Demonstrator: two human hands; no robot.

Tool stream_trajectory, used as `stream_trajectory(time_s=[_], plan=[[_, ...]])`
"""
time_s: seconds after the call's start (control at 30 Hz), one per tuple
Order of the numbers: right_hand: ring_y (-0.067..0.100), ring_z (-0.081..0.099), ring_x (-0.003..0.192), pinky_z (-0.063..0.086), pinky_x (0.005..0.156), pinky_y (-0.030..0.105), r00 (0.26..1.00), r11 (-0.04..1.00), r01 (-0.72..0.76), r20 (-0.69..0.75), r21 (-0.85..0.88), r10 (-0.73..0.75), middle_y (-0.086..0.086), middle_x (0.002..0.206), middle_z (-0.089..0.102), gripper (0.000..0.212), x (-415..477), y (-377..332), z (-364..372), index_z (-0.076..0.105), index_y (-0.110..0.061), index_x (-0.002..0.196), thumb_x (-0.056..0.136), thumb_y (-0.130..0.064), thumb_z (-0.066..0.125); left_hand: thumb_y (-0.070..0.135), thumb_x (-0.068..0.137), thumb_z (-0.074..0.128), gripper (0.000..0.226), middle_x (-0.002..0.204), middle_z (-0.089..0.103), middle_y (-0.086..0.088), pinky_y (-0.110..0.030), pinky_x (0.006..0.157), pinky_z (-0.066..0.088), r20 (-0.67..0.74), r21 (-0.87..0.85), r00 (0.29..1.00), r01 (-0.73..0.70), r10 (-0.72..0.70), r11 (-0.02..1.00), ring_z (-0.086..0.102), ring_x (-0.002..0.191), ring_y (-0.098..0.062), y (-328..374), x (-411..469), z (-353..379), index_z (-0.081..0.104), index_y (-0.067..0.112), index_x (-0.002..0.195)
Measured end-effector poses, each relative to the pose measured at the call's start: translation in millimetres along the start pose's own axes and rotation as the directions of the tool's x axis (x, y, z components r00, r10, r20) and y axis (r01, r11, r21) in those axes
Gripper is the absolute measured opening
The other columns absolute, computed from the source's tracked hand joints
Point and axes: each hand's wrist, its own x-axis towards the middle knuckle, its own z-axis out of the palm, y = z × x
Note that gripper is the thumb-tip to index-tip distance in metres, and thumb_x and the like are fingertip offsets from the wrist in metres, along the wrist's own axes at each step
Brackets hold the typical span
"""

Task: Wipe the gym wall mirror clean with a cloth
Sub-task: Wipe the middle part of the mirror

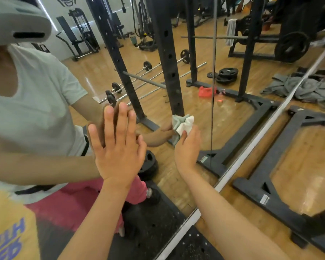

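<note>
Forearms, both bare, reached in from the lower edge toward the glass. Left hand [118, 149] lay flat on the mirror [195, 109]; its grip was wide, the fingers straight and close together, meeting their own reflection. Right hand [188, 147] was near it on the right side, and its grip held a crumpled white and pale green cloth [183, 124]. The cloth stood out above the fingers and touched the glass, joined with its reflection. A white strip [233, 167] ran along the bottom of the mirror. Beside this strip, a black steel rack base [255, 192] rested on the wooden floor [298, 156]. Farther along the strip lay a grey garment [311, 91]. A thin vertical seam [213, 72] divided the glass. Deep in the reflection were black rack uprights [169, 59], several barbells [150, 76] and stacked weight plates [227, 75] on the floor.
</note>
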Motion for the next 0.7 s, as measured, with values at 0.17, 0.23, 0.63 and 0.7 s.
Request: stream_trajectory(time_s=[0.17, 0.23, 0.63, 0.7], plan=[[0.028, 0.053, 0.103, 0.041, 0.082, 0.029, 0.997, 0.995, 0.070, 0.038, 0.068, -0.072, 0.017, 0.112, 0.053, 0.029, 2.5, 12.8, 0.4, 0.048, 0.001, 0.127, 0.100, -0.008, 0.045, 0.037, 0.095, 0.048, 0.069, 0.166, -0.005, -0.001, -0.050, 0.122, -0.006, -0.005, 0.009, 1.000, 0.004, -0.004, 1.000, -0.007, 0.153, -0.024, 0.2, -2.6, 1.2, 0.024, 0.012, 0.155], [0.026, 0.052, 0.103, 0.040, 0.083, 0.028, 0.996, 0.990, 0.081, 0.033, 0.115, -0.085, 0.016, 0.113, 0.054, 0.029, 9.7, 18.0, -0.7, 0.048, 0.001, 0.127, 0.101, -0.011, 0.045, 0.036, 0.094, 0.050, 0.067, 0.166, 0.002, -0.002, -0.051, 0.122, -0.003, -0.022, 0.008, 1.000, 0.004, -0.003, 1.000, -0.002, 0.153, -0.025, -0.3, -3.0, 2.1, 0.029, 0.011, 0.153], [0.030, 0.053, 0.113, 0.046, 0.091, 0.036, 0.985, 0.975, -0.145, -0.066, 0.171, 0.158, 0.017, 0.124, 0.053, 0.032, 115.2, 38.1, -9.0, 0.045, -0.002, 0.132, 0.102, -0.012, 0.043, 0.037, 0.091, 0.054, 0.071, 0.166, 0.006, -0.002, -0.053, 0.122, 0.001, -0.050, 0.034, 0.999, -0.012, 0.013, 0.999, 0.004, 0.153, -0.027, 0.6, -4.0, 4.8, 0.028, 0.012, 0.152], [0.030, 0.052, 0.112, 0.044, 0.090, 0.033, 0.986, 0.974, -0.139, -0.061, 0.180, 0.152, 0.018, 0.123, 0.053, 0.030, 110.6, 36.6, -10.1, 0.047, -0.001, 0.130, 0.101, -0.011, 0.044, 0.039, 0.092, 0.053, 0.072, 0.166, 0.005, -0.001, -0.052, 0.122, 0.000, -0.046, 0.049, 0.999, -0.010, 0.013, 0.999, 0.004, 0.153, -0.027, 0.5, -4.0, 5.6, 0.025, 0.013, 0.154]])
